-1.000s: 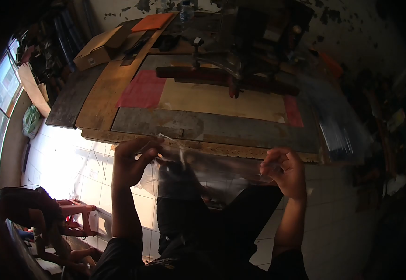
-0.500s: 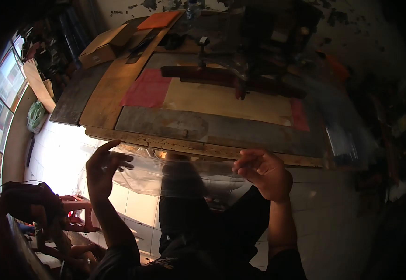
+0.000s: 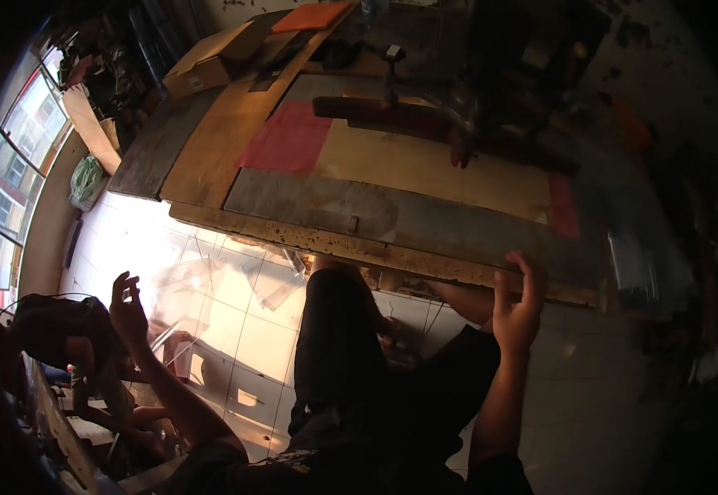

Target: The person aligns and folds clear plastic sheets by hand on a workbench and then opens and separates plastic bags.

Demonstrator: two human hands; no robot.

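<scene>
My left hand point(image 3: 130, 316) is raised over the floor at the left, fingers loosely bent with gaps between the tips. Just to its right, a clear plastic sheet point(image 3: 187, 289) hangs in the air, blurred and see-through; no firm grip on it shows. Another piece of clear plastic point(image 3: 279, 280) hangs below the bench's front edge. Near the right end of that edge, my right hand point(image 3: 519, 301) is held up with thumb and fingers apart, nothing between them. Ahead, a dark bar on a stand point(image 3: 383, 114) lies across the pale yellow strip point(image 3: 425, 177) on the bench.
The workbench point(image 3: 293, 198) has a worn front edge and red patches point(image 3: 286, 136) beside the strip. A cardboard box point(image 3: 214, 62) stands at its back left, and clear plastic point(image 3: 633, 264) lies at its right end. Another person point(image 3: 58, 338) is low at the left.
My left hand has swung left and down, and the clear sheet stretched between both hands is now beside it. My right hand has let go and opened. The view has shifted slightly.
</scene>
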